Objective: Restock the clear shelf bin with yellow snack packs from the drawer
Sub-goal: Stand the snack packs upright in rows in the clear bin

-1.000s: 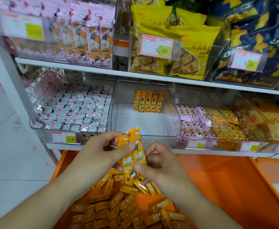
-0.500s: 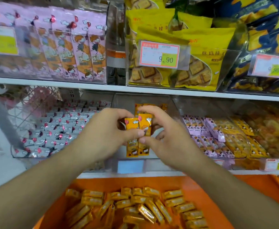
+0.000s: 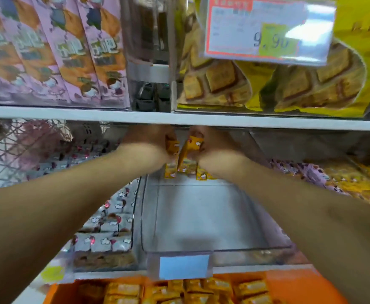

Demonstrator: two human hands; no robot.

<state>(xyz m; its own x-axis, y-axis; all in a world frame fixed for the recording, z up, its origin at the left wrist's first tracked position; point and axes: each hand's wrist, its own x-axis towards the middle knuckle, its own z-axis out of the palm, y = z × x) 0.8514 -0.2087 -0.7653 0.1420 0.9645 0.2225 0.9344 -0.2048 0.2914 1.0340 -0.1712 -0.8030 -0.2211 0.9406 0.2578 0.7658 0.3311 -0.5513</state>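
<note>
Both arms reach deep into the clear shelf bin (image 3: 201, 218), under the upper shelf board. My left hand (image 3: 145, 141) grips a yellow snack pack (image 3: 172, 145) and my right hand (image 3: 212, 142) grips another yellow pack (image 3: 190, 148), the two held close together near the bin's back. Below them a short row of yellow packs (image 3: 186, 171) stands against the back wall. The bin's floor in front is bare. The orange drawer (image 3: 293, 284) at the bottom edge holds several more yellow packs (image 3: 179, 290).
A white shelf board (image 3: 201, 119) runs just above my hands. To the left is a bin of pink-and-white packs (image 3: 107, 233); to the right, bins of pink and yellow packs (image 3: 333, 181). Above hang pink boxes (image 3: 54, 51) and yellow biscuit bags (image 3: 267, 84) with a price tag (image 3: 269, 29).
Both hands have carried the two yellow packs forward, deeper into the clear bin to its back row. The camera has moved closer to the shelf.
</note>
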